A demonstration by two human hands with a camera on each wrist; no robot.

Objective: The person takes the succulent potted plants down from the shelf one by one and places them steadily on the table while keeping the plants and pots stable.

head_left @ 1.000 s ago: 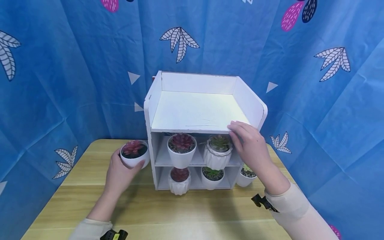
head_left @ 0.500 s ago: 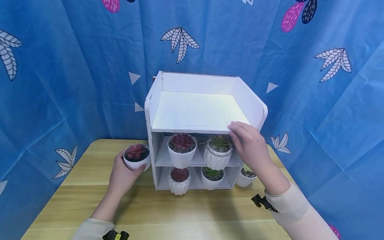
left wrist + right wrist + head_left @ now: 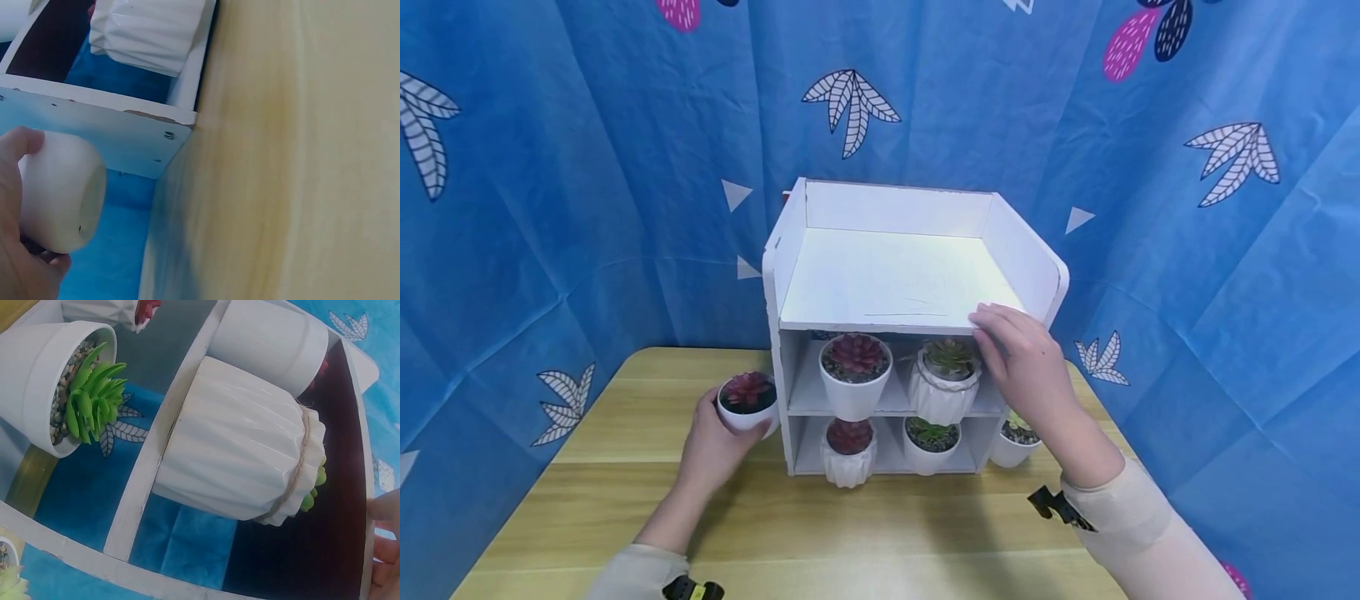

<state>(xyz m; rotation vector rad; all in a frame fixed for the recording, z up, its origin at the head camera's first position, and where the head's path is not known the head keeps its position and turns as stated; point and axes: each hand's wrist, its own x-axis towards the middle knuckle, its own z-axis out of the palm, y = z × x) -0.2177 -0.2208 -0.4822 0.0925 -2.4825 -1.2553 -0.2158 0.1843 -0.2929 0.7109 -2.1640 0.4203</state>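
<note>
My left hand (image 3: 715,450) holds a potted red succulent (image 3: 747,408) beside the left side of a small white shelf (image 3: 898,275). In the left wrist view, the fingers curl round its white pot (image 3: 65,194), and the pot's underside shows clear of the table. My right hand (image 3: 1026,358) grips the front edge of the shelf's top board near its right end, fingers over the top and thumb lower. Just under that hand, on the middle level, stands a green succulent in a ribbed white pot (image 3: 244,444) tied with twine. Next to it is another red succulent (image 3: 856,375).
On the bottom level are a red succulent in a ribbed pot (image 3: 850,454) and a green succulent in a smooth pot (image 3: 931,446). A pale green potted plant (image 3: 1017,437) stands on the wooden table (image 3: 850,542) right of the shelf. Blue patterned cloth (image 3: 625,167) hangs behind.
My left hand has lowered the potted red succulent and moved it slightly right, closer to the shelf's side. My right hand has stayed on the top board.
</note>
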